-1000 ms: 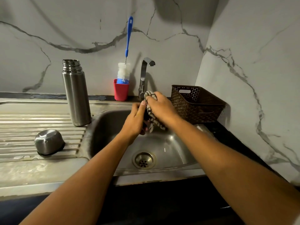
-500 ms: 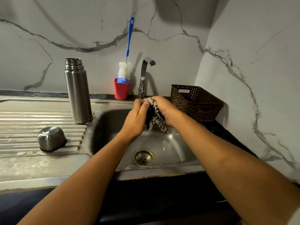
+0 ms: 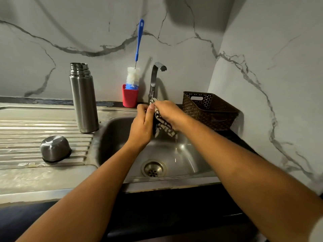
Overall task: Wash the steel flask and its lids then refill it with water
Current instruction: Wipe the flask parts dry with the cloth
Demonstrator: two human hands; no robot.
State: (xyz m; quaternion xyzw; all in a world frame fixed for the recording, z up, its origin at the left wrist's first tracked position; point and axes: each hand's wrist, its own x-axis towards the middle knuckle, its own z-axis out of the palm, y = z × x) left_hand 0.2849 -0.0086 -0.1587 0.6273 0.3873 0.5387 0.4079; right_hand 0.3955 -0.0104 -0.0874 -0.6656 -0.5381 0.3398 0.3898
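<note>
Over the basin of the stainless steel sink (image 3: 111, 137), both hands are closed on a black-and-white patterned cloth (image 3: 163, 127). The left hand (image 3: 142, 127) has its fingers curled against the cloth's near side with the thumb pointing up. The right hand (image 3: 168, 113) is clamped over the top of it, just below the curved metal tap (image 3: 154, 75). From here I cannot tell whether anything is wrapped inside the cloth. A thin thread of water seems to fall from its lower edge, to the right of the round drain (image 3: 153, 168). The tall steel flask (image 3: 83, 100) stands upright and uncapped on the ribbed steel drainboard (image 3: 21, 128), right at the basin's left edge. The domed steel cup lid (image 3: 55, 148) sits mouth down on the same board, nearer the front and apart from the flask. Against the marbled wall, a blue-handled bottle brush (image 3: 139, 41) stands in a small red cup (image 3: 130, 97) beside the tap. A brown perforated plastic basket (image 3: 209, 110) sits at the basin's right.
</note>
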